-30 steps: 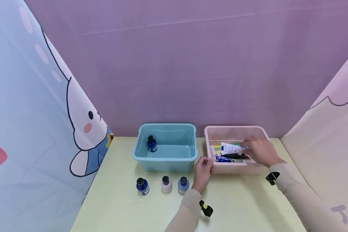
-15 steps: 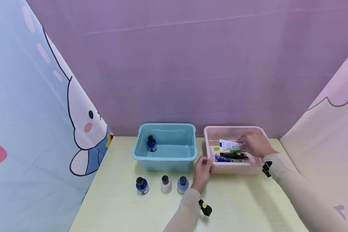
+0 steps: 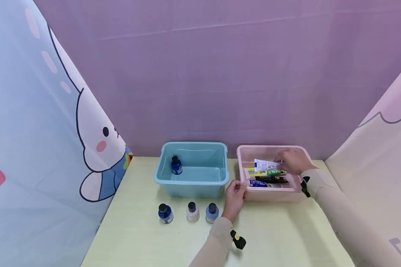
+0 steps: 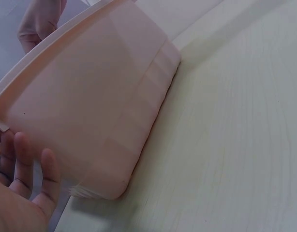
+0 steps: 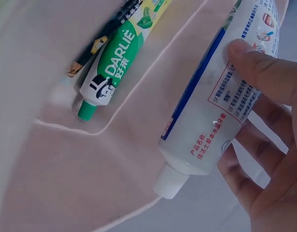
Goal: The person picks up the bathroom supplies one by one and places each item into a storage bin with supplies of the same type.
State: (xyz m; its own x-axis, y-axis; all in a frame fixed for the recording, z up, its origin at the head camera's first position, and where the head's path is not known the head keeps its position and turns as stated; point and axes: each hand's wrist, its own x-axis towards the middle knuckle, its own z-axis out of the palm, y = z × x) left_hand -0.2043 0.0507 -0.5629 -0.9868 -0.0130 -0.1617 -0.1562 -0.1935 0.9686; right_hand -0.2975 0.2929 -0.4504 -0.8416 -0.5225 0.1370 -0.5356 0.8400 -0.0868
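1. Rn the R hand (image 3: 295, 162) has the white tube (image 5: 201, 111) pinched, thumb on the printed face, fingers behind. It's inside the pink bin (image 3: 274, 195), toward the far side. Can't tell if it's touching the bottom.

2. L hand (image 3: 234, 202) is gripping the bin's near left corner at the rim. Good call imo: light plastic prob slides about on the desk (image 3: 270, 233) if bumped, so hold that corner but don't lift it.

3. Next to the white tube, nearer the person, is the green tube (image 5: 120, 63), then the black tube (image 3: 270, 179), then the blue tube (image 3: 258, 183). White & green caps both point to the right side, approx parallel. IMO line the white one up w/ green so nothing crosses.

4. Grip tip: go light, tubes prob squish. Pinch the flat body like now, not the cap, & mind the fingertips don't snag the green one.

5. FYI the blue bin (image 3: 191, 190) w/ one bottle (image 3: 177, 167) in it is just to the left, so watch the L elbow & wrist near the light blue bottle (image 3: 212, 214) too, it's v close.
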